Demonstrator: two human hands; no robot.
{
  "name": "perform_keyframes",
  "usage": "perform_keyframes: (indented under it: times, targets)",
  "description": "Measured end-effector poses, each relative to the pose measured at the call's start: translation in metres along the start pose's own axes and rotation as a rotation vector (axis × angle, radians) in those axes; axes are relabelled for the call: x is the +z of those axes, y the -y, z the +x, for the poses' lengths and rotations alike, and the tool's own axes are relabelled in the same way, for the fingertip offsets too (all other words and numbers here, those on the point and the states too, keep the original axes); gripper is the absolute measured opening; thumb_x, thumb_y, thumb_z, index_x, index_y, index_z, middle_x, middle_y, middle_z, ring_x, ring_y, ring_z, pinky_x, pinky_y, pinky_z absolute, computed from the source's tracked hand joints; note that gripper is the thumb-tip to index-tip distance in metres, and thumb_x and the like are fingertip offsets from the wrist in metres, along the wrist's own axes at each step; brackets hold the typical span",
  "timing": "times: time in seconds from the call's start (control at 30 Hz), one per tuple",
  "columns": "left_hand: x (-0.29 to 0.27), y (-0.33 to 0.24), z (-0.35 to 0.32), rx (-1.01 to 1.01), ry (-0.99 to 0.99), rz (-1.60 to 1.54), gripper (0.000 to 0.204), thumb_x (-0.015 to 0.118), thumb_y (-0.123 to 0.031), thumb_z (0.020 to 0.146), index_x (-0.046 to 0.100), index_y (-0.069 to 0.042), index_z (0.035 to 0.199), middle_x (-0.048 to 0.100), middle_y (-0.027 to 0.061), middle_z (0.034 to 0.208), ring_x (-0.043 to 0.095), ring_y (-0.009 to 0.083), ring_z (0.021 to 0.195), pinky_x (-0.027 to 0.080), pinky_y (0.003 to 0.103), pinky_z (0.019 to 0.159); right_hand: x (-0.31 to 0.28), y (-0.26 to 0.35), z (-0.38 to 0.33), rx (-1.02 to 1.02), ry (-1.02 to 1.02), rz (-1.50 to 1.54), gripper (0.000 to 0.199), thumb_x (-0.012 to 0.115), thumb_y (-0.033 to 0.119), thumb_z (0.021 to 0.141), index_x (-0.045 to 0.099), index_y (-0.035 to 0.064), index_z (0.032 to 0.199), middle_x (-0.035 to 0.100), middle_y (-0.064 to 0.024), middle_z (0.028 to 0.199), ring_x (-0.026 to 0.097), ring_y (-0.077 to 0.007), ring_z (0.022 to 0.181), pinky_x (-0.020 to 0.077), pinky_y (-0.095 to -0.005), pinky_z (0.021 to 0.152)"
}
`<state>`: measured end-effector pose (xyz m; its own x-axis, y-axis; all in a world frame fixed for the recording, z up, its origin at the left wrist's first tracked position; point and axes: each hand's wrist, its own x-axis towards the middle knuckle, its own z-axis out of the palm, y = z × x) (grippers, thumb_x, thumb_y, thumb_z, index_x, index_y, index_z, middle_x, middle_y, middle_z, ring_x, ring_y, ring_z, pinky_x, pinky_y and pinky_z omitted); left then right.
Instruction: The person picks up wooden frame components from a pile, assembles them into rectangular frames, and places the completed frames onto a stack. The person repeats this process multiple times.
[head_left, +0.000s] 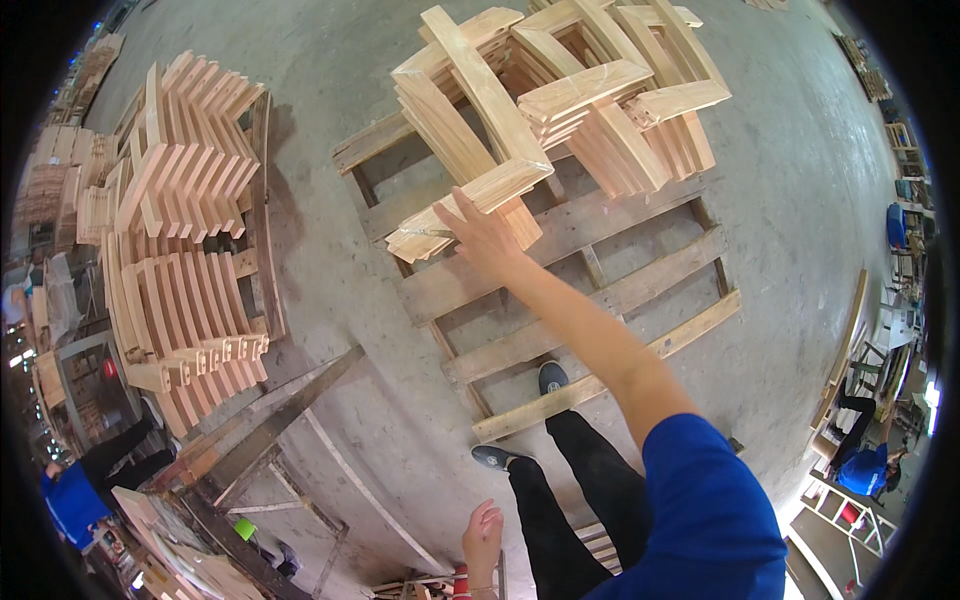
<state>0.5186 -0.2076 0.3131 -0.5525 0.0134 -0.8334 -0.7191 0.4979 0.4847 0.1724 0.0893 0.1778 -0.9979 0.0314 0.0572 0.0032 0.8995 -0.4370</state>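
My right hand (477, 238) reaches forward to the near end of a stack of pale wooden angled frames (500, 185). Its fingers are on the top frame's end, and a thin pencil-like rod (430, 233) juts left from them along the wood. My left hand (483, 535) is low in front of me, away from the stack, with its fingers loosely curled together; nothing shows in it. Below the frames lies a slatted wooden pallet (640, 280), and my feet stand at its near edge.
More frames (610, 110) are stacked on the pallet's far side. To the left, another pallet (268, 230) bears tall rows of wooden parts (185, 290). A timber and metal stand (290, 410) is at lower left. A person in blue (75, 500) is beyond it; another person (865, 468) is at far right.
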Motion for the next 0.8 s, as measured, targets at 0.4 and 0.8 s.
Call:
perform_keyframes:
  times: [0.4,0.8]
  targets:
    - [0.011,0.026,-0.008,-0.022,-0.011,-0.076,0.033,0.059,-0.013,0.089,0.054,-0.003,0.12,0.066,0.0117,0.1,0.063,0.0167,0.095,0.048,0.027,0.085,0.015,-0.027,0.038,-0.169,0.217,-0.143,0.067,0.069,0.028,0.077,0.04,0.0213,0.137,0.045,-0.0138,0.129,0.066,-0.0268,0.088,0.0529,-0.0374,0.069]
    - [0.022,0.049,-0.018,-0.038,-0.037,-0.17,0.033,0.059,-0.012,0.09,0.053,-0.002,0.121,0.066,0.0081,0.101,0.061,0.0111,0.091,0.048,0.022,0.08,0.007,-0.006,0.016,-0.087,0.171,-0.132,0.059,0.063,0.025,0.08,0.041,0.0219,0.135,0.047,-0.0142,0.132,0.065,-0.0264,0.09,0.0522,-0.0395,0.071]
